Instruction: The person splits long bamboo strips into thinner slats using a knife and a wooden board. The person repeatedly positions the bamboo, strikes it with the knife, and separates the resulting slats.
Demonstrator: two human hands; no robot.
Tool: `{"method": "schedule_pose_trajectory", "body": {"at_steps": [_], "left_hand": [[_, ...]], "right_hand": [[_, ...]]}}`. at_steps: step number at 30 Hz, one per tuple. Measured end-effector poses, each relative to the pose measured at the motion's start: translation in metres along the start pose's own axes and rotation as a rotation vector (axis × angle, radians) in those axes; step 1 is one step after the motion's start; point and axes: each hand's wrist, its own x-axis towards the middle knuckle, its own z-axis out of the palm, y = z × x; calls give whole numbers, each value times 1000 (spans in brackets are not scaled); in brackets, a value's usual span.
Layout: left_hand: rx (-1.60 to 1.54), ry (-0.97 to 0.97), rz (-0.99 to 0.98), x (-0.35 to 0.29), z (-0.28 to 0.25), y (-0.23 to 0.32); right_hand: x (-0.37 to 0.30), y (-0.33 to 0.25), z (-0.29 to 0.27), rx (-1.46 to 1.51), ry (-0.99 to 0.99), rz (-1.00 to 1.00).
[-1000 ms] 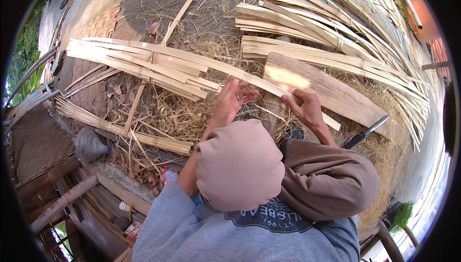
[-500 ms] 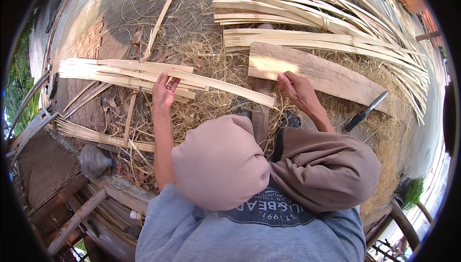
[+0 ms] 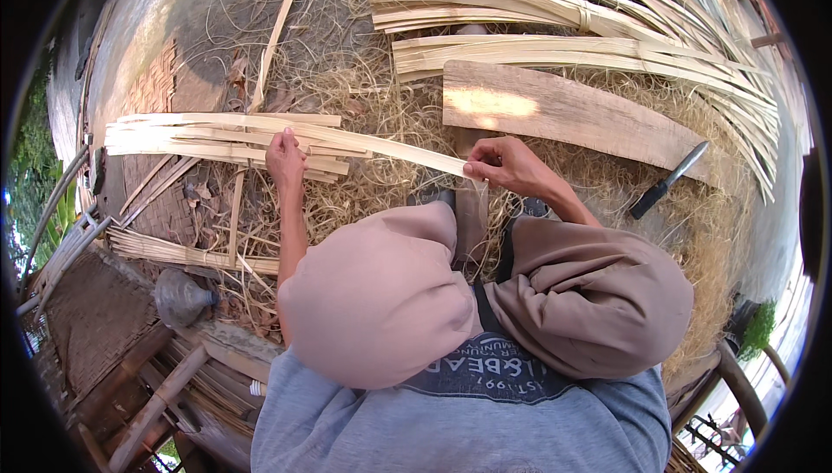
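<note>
A long pale bamboo strip (image 3: 407, 153) slants across in front of my knees. My right hand (image 3: 513, 166) pinches its right end between thumb and fingers. My left hand (image 3: 287, 160) is closed at the strip farther left, with its fingertips on the upper edge. Beneath and beside it lies a loose pile of similar bamboo strips (image 3: 165, 137), their ends spread unevenly. Just beyond my right hand rests a flat wooden board (image 3: 555, 114). A knife (image 3: 669, 180) with a black handle lies by the board's right end, its blade against the wood.
Bundles of bamboo strips (image 3: 555, 52) fan out at the far right. Thin curly shavings (image 3: 390, 117) cover the ground. Another strip bundle (image 3: 191, 249) and a clear plastic bottle (image 3: 183, 297) lie at the left. A wooden post (image 3: 471, 221) runs between my legs under the board.
My right hand has moved from the board's edge to the strip's right end and pinches it. My left hand's fingers have closed, and the strip has shifted slightly left.
</note>
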Motion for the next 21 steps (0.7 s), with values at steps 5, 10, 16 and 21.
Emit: {"method": "schedule_pose_trajectory", "body": {"at_steps": [5, 10, 16, 21], "left_hand": [[361, 212, 340, -23, 1, 33], [529, -235, 866, -76, 65, 98], [606, -790, 424, -77, 84, 107], [525, -383, 456, -73, 81, 98]], "right_hand": [[-3, -1, 3, -63, 93, -9], [-6, -5, 2, -94, 94, -24], [-11, -10, 6, -98, 84, 7], [-13, -9, 8, -59, 69, -1]]}}
